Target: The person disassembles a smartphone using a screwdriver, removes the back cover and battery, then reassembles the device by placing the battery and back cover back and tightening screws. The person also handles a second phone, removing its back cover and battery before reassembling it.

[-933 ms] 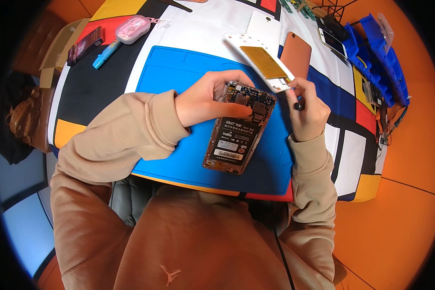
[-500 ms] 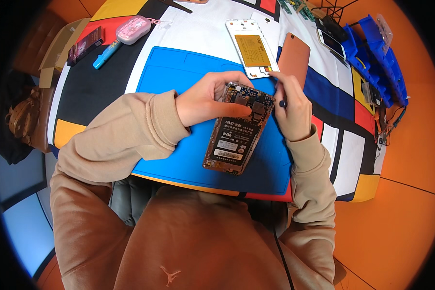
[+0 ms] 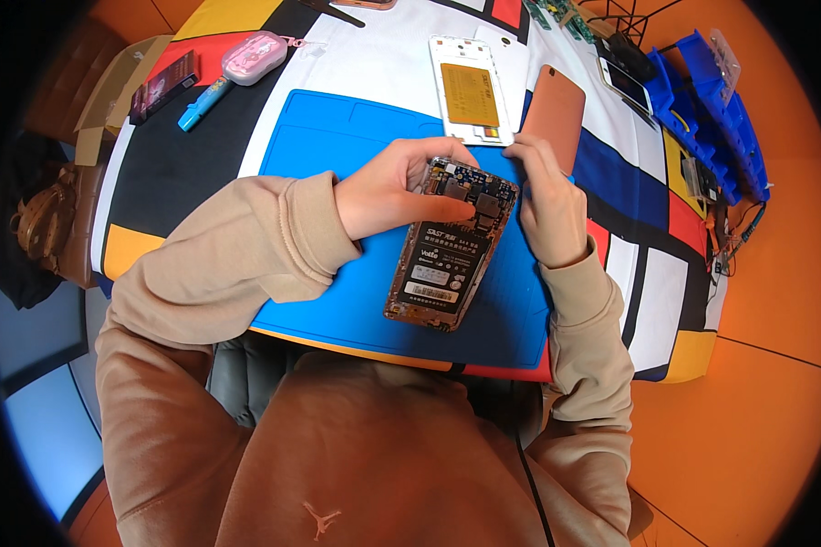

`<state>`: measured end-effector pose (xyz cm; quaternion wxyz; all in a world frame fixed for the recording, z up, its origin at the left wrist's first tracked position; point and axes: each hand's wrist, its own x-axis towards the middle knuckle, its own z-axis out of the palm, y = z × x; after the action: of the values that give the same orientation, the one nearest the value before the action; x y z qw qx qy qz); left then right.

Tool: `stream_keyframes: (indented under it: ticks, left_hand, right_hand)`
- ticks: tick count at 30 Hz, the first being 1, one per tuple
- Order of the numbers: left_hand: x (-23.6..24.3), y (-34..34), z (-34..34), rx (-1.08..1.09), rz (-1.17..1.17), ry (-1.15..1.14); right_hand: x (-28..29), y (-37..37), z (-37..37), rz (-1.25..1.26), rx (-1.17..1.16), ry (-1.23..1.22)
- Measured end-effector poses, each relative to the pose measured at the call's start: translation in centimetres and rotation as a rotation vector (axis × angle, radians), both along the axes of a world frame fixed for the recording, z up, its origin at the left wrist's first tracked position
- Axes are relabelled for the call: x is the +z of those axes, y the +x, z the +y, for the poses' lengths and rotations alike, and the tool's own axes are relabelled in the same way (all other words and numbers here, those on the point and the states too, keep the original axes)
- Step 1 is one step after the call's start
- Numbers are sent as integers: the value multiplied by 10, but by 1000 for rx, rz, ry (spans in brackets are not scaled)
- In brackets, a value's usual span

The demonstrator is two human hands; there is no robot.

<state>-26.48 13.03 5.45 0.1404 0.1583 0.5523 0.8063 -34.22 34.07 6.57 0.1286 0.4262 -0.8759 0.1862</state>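
Note:
My left hand (image 3: 401, 187) is closed around the upper left of a phone without its back cover (image 3: 447, 251), the thumb lying across its circuit board. The phone is tilted over a blue mat (image 3: 319, 137), its black battery and bare board facing up. My right hand (image 3: 554, 205) is beside the phone's upper right edge, fingers curled, fingertips at the lower right corner of a white opened phone body (image 3: 472, 82) with a gold battery. What the right fingers hold, if anything, is hidden.
A copper-coloured phone cover (image 3: 555, 114) lies right of the white phone. Blue parts bins (image 3: 702, 109) and a white phone (image 3: 626, 84) are at the far right. A pink case (image 3: 254, 58), a blue pen-like tube (image 3: 204, 104) and a dark box (image 3: 164, 87) sit at the far left.
My right fingers have shifted slightly, and the dark knob seen in them earlier is now out of sight. The white phone body has turned a little. My left hand keeps its hold.

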Motion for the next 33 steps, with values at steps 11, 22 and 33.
stream_keyframes:
  ticks: [11, 22, 33]
  left_hand:
    - [0, 0, 0, 22, -68, -10]
    - [-2, -2, 3, 137, -120, -95]
    - [-2, -3, 2, 119, -109, -93]
  right_hand:
    - [1, 4, -3, -26, 140, 20]
    - [1, 8, -5, 10, 107, 138]
    - [2, 9, -6, -18, 155, 168]
